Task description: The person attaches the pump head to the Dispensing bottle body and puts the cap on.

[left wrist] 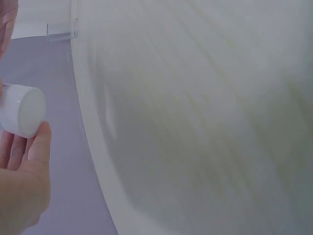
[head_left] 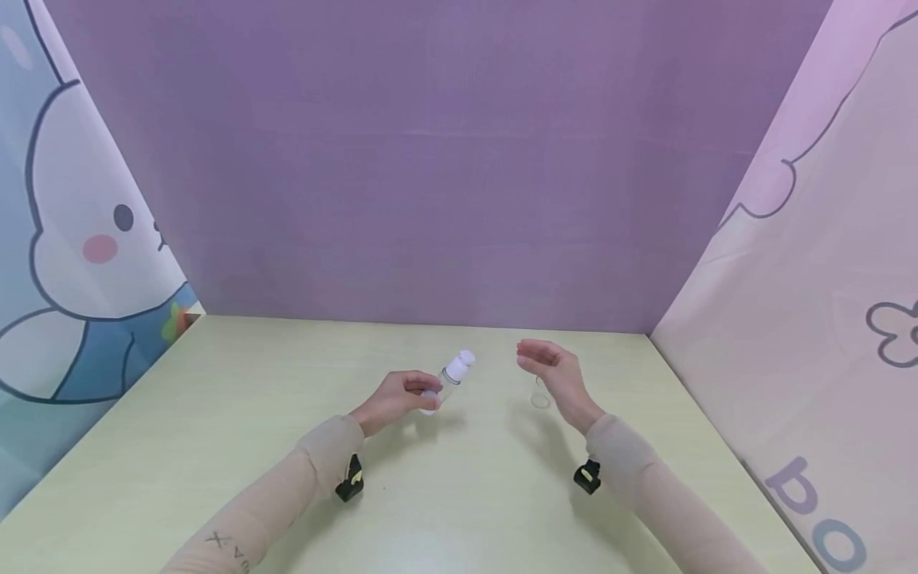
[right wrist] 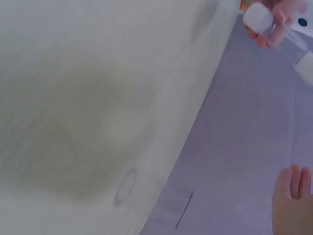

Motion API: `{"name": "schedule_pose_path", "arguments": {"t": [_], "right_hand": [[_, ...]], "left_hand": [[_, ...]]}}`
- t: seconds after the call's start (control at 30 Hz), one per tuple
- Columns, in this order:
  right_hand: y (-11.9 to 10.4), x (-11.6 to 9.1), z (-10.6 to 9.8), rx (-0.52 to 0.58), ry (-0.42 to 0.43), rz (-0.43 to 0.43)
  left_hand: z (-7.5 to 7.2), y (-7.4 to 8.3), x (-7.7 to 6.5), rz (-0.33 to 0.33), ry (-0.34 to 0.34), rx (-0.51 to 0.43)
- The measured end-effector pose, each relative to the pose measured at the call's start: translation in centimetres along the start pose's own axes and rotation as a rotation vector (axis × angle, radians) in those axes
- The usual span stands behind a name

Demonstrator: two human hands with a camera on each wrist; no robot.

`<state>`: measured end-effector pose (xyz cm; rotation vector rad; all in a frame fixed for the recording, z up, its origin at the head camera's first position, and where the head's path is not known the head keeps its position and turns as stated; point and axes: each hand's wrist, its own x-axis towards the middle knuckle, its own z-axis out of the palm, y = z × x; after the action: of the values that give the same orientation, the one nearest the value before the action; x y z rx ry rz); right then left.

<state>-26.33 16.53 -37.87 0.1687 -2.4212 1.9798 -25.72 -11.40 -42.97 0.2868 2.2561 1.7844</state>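
My left hand (head_left: 398, 399) grips a small clear bottle (head_left: 448, 384) around its lower part. The bottle is tilted above the table, its white top (head_left: 460, 365) pointing up and to the right. In the left wrist view, the fingers (left wrist: 41, 142) press against the white round base (left wrist: 32, 111). My right hand (head_left: 562, 383) hovers apart from the bottle, fingers extended and holding nothing. Just below that hand, a clear open cylinder, like a small cup (head_left: 540, 401), stands on the table, partly hidden by it. It shows faintly in the right wrist view too.
The pale table (head_left: 459, 510) runs back to a plain purple panel (head_left: 430, 159). Printed fabric walls rise at the left (head_left: 93, 199) and right (head_left: 825, 319). Black wrist bands (head_left: 350, 478) sit under both sleeves.
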Motion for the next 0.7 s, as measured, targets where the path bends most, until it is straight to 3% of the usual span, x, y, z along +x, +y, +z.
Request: {"name": "schedule_pose_path", "arguments": {"t": [0.17,0.4,0.7], "right_hand": [[0.9,0.6,-2.1,-0.09,-0.065,0.022],[3.1,1.3,-4.2,-0.127,-0.079,0.058],[5.2,2.0,-5.5,-0.07,-0.221,0.176]], "left_hand": [[0.0,0.2,-0.2,0.001,0.005,0.002],[0.0,0.3,-0.2,-0.006,0.005,0.017],[-0.1,0.3,0.2,-0.013,0.018,0.039]]}}
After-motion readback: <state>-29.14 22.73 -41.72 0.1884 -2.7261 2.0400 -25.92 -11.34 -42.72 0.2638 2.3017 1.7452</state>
